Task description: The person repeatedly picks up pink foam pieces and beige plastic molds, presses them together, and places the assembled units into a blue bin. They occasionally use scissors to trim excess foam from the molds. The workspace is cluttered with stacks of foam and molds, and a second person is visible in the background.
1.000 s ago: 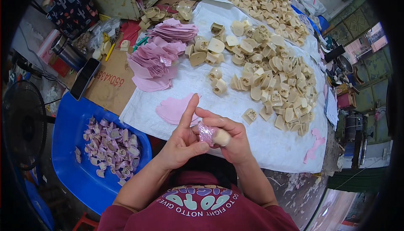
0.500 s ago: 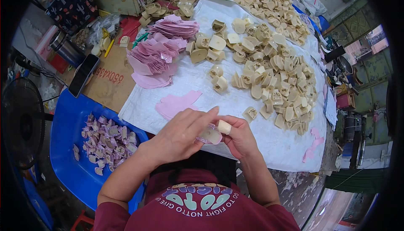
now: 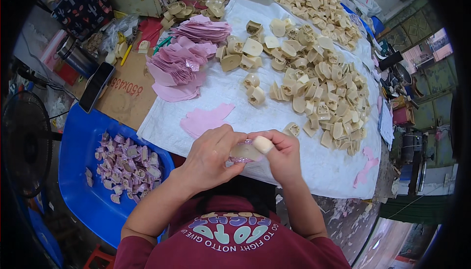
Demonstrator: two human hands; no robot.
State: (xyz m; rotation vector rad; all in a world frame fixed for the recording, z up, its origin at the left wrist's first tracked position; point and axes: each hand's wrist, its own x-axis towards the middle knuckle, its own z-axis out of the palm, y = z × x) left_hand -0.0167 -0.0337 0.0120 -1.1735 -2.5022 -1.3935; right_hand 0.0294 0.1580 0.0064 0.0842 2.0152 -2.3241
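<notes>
Both hands meet in front of my chest around one shoe heel [image 3: 242, 152], its side wrapped in glittery pink covering and its pale flat face showing. My left hand [image 3: 208, 157] grips its left end, fingers curled over the far side and thumb along the near side. My right hand [image 3: 285, 157] holds the other end; a cream cot or wrap [image 3: 263, 144] covers its thumb tip, which presses at the heel's right edge. Just beyond my left hand, a loose pink cut piece [image 3: 206, 119] lies on the white cloth [image 3: 167, 127]. Fingers partly hide the heel.
Bare beige heels [image 3: 326, 90] are heaped at right and far back. Stacked pink pieces [image 3: 174, 68] lie back left. A blue tub [image 3: 78, 198] holds pink-covered heels [image 3: 128, 163] at lower left. Nearby are a phone [image 3: 96, 87], a flask [image 3: 77, 55] and a fan [image 3: 27, 144].
My left fingers have come down from above the heel to grip its far side. The heel has turned more level, and my right thumb has shifted slightly right.
</notes>
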